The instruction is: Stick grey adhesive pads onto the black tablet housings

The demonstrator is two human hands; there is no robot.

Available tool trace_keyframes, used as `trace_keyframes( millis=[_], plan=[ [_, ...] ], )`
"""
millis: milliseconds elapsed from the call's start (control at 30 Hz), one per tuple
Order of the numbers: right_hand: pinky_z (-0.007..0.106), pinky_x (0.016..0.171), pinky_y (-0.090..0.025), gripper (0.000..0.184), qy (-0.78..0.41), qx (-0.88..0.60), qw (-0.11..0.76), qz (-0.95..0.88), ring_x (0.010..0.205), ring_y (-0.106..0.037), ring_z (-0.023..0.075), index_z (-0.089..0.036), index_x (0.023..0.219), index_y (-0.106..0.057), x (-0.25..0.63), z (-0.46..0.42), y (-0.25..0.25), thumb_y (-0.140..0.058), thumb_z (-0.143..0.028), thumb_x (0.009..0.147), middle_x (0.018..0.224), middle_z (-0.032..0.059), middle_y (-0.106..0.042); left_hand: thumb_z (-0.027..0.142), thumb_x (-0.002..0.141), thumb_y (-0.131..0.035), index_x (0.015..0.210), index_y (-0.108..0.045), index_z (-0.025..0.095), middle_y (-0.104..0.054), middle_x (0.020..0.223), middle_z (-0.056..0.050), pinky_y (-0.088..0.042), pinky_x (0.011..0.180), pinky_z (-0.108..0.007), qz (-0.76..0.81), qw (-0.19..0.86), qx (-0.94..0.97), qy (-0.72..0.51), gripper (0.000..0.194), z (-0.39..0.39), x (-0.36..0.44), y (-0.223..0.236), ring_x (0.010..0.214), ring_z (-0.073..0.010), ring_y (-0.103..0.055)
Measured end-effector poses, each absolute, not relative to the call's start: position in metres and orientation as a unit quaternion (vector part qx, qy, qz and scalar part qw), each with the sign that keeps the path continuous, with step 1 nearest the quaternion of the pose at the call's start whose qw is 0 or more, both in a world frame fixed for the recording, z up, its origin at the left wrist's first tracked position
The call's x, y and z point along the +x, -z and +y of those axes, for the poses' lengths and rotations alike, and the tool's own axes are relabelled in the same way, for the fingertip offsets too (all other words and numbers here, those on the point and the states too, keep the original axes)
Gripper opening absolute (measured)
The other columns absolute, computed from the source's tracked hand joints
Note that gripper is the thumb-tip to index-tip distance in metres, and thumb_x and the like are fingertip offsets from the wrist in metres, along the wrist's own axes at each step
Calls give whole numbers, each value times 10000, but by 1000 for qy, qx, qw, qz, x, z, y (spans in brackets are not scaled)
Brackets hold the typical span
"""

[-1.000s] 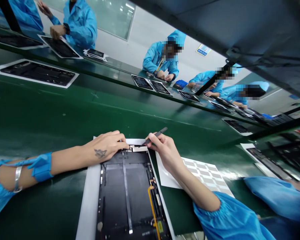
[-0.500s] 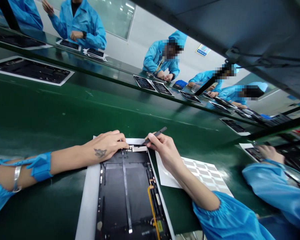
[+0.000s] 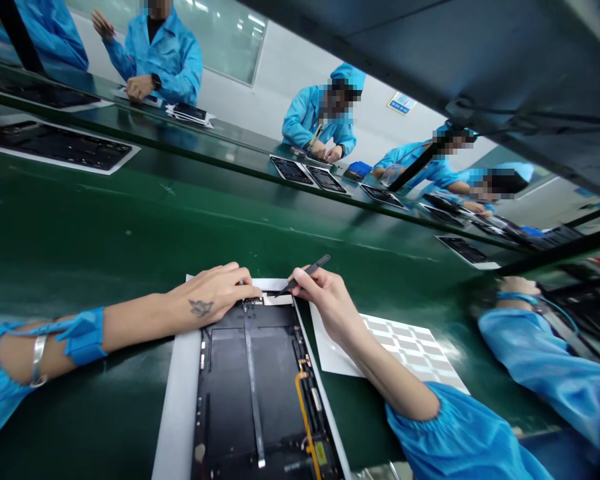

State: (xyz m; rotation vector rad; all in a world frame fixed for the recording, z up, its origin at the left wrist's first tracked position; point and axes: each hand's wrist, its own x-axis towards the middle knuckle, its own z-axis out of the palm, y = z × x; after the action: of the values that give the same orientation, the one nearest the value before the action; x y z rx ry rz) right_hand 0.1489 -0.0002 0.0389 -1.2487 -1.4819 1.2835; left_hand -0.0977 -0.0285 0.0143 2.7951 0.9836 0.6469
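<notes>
Fingers of my right hand (image 3: 327, 303) pinch black tweezers (image 3: 316, 267) while my curled left hand (image 3: 210, 293) rests at the top of the tablet housing (image 3: 230, 393).

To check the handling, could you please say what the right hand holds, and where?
The right hand pinches dark tweezers around their middle, between thumb and fingers.

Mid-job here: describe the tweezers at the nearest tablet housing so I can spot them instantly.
On the green workbench, find the nearest black tablet housing on its white sheet. At its far edge, the right hand grips slim dark tweezers, tips down by a small white strip. No other dark tool shows there, and their upper end juts out past the fingers.
</notes>
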Motion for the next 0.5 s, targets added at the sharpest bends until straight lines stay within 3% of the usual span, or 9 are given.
trace_keyframes(
  millis=[200, 500],
  plan=[
    [294, 691, -483, 448, -492, -480, 392, -612, 660, -585, 163, -180, 734, -675, 149, 1, -37, -745, -623, 736, 642, 14, -623, 37, 941, -378, 1234, -614, 241, -595, 1093, -63, -436, 718, -282, 329, 58, 923, -192, 428, -27, -97, -15, 920, -200, -511],
    [309, 691, -440, 414, -373, -477, 397, -690, 685, -593, 198, -197, 662, -637, 152, 0, -37, -641, -567, 848, 659, 31, -640, -14, 908, -412, 1245, -607, 236, -608, 1089, -59, -428, 700, -272, 321, 40, 928, -184, 462, -27, -98, -19, 928, -199, -535]
  ],
)
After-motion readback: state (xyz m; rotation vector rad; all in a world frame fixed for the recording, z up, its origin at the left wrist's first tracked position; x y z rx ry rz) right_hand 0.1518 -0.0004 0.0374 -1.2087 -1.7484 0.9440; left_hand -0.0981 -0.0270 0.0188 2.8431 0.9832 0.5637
